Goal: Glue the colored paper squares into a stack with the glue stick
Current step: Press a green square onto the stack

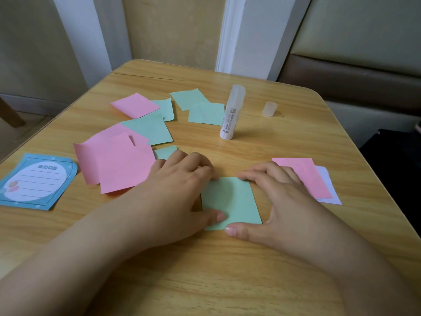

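We saw the green square lying flat on the table, nearer us than the upright glue stick. The left hand and right hand framed its edges, fingers curled, thumbs pressing its near edge. Loose pink and green squares lay left of the stick.
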Tool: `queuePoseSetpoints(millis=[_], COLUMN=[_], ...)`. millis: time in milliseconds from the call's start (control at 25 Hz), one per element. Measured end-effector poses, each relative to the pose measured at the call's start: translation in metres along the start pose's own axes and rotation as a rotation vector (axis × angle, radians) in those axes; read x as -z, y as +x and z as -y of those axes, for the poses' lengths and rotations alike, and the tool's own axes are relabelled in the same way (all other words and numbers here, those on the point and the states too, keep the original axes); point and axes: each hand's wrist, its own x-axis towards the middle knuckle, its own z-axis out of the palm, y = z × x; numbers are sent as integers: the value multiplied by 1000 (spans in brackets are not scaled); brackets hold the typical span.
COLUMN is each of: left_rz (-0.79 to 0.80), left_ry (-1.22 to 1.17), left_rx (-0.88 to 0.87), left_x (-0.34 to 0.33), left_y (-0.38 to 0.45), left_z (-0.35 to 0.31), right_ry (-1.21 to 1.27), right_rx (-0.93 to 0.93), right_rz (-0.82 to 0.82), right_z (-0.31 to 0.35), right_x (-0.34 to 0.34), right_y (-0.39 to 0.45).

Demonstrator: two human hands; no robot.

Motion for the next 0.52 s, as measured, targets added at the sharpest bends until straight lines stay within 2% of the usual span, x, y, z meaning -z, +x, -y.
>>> queuePoseSetpoints(millis=[360, 440, 520], left_rz=[-28, -41, -86], left_ry=[-97, -289, -608], left_rx=[-23, 43, 122], left_x=[-5, -4, 0], left_y=[1, 1, 0], left_z=[-1, -4, -4], right_ry=[35, 140, 331], right_rx=[-3, 9, 4], right_rz=[6, -30, -111], right_z=[6, 8, 9], right_x=[-3, -4, -4], right_y=[0, -2, -2])
